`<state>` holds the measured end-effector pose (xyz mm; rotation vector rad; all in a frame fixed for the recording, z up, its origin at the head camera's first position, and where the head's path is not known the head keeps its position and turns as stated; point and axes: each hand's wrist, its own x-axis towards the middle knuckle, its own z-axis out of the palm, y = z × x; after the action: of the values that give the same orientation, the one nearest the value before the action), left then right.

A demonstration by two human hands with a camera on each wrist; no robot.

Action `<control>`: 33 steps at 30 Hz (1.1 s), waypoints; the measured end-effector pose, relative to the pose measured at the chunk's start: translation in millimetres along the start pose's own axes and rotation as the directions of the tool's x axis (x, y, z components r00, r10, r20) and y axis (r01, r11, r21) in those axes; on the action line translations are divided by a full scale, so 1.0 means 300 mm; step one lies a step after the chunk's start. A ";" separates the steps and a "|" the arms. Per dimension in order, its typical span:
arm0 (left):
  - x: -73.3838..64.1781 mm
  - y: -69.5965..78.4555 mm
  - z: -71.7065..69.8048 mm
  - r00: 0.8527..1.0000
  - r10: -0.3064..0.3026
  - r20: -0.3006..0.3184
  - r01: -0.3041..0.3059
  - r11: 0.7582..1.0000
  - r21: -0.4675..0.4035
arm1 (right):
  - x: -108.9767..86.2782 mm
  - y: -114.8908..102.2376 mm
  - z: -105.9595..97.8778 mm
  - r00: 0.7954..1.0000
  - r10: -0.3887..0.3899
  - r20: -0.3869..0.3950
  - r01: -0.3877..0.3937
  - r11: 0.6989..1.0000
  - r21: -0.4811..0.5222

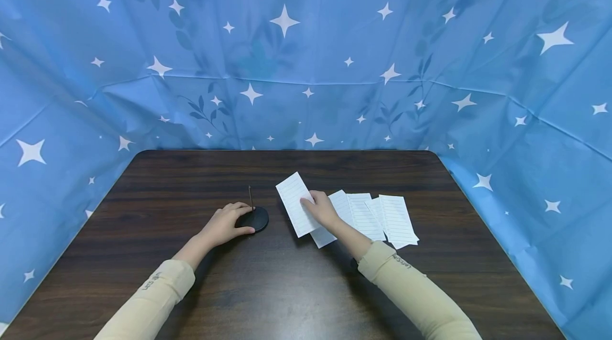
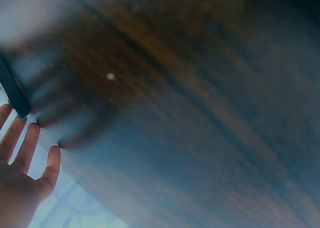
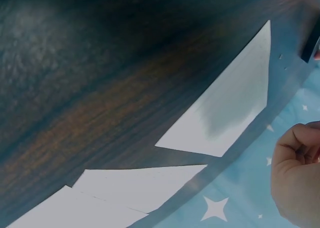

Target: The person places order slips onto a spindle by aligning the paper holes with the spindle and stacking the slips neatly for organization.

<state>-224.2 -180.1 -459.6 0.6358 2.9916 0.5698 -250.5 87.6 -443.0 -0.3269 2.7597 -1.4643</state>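
Closest in, just behind the grip, two pale cream sleeves are seen, left and right, with dark lettering marked on both. A lined paper slip is pinched along its right edge by the right hand, thumb laid on top, so that grip is definitely closed on paper. The slip is held at a slant, mostly out to the left of the fingers, with its far end angled away.

Right beside the grip, another slip is partly covered by the hand and the held paper. A bit further to the right, one more slip is laid flat, then an overlapping bunch, fanned a little.

Well off to the left of that grip, a round black stand with a thin upright rod is touched by the left hand. Nothing's really clenched there: the fingers are kept fairly straight and spread, tips at the stand's edge.

Everything is set on a dark wood table, and beyond both hands the background is filled by a blue curtain printed with white stars and leaves.
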 end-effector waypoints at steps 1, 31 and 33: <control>-0.001 -0.001 0.000 1.000 0.000 -0.004 0.000 1.000 0.000 | -0.001 -0.005 -0.001 1.000 0.003 0.003 -0.003 1.000 0.010; -0.016 -0.011 -0.011 0.998 0.010 -0.062 -0.015 0.997 -0.075 | -0.019 -0.112 -0.007 0.997 0.059 0.045 -0.066 0.986 0.154; -0.017 -0.007 -0.020 0.998 0.015 -0.062 -0.020 0.996 -0.090 | -0.020 -0.123 -0.008 0.997 0.065 0.049 -0.072 0.984 0.165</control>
<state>-221.1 -185.8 -455.0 0.6501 2.9981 0.7353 -238.0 70.5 -412.0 -0.2554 2.5658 -1.6361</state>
